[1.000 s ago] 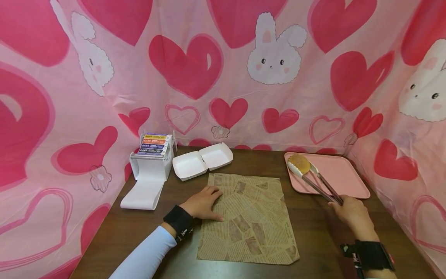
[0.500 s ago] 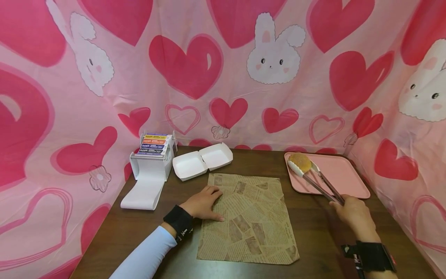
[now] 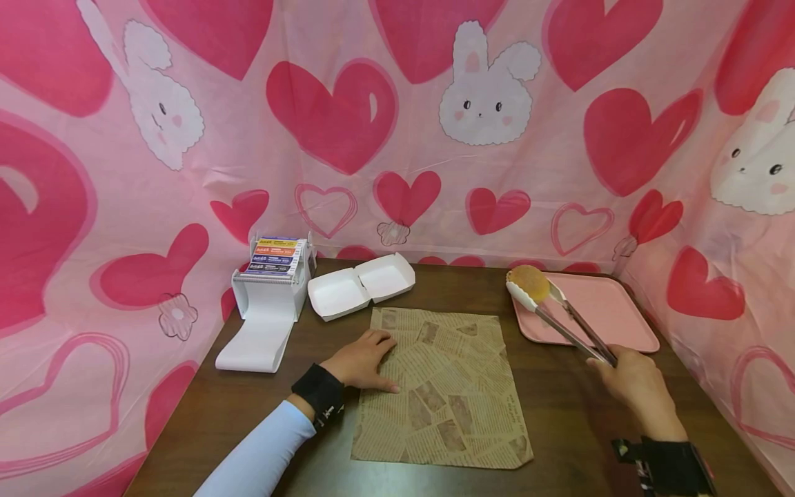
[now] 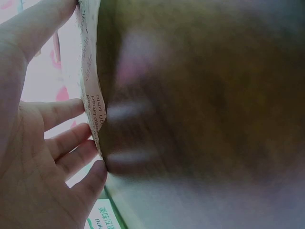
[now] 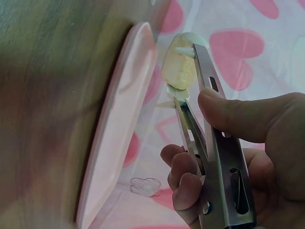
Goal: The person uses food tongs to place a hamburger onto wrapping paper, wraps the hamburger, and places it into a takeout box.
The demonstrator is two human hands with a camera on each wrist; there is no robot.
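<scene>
My right hand point(image 3: 636, 379) grips metal tongs point(image 5: 221, 157) with pale tips. Between those tips is a round golden-brown bun point(image 3: 530, 283), over the left back corner of a pink tray point(image 3: 621, 310). In the right wrist view, the bun's pale cut side point(image 5: 178, 67) shows and it stands clear of the tray. My left hand point(image 3: 360, 362) rests on the left edge of a brown newsprint-pattern paper sheet point(image 3: 453, 373), fingers spread. From the left wrist view, the fingertips touch the paper's edge point(image 4: 93, 95).
An open white cardboard box point(image 3: 338, 293) lies behind the paper. At the left stands a white label dispenser point(image 3: 276, 269) with several coloured labels and a white strip point(image 3: 254, 352) hanging forward. A pink heart-and-rabbit cloth point(image 3: 410, 152) walls the dark wooden table point(image 3: 565, 428).
The tongs and bun have risen slightly off the tray, shifting a little to the left and back. My left hand and the paper have stayed in place.
</scene>
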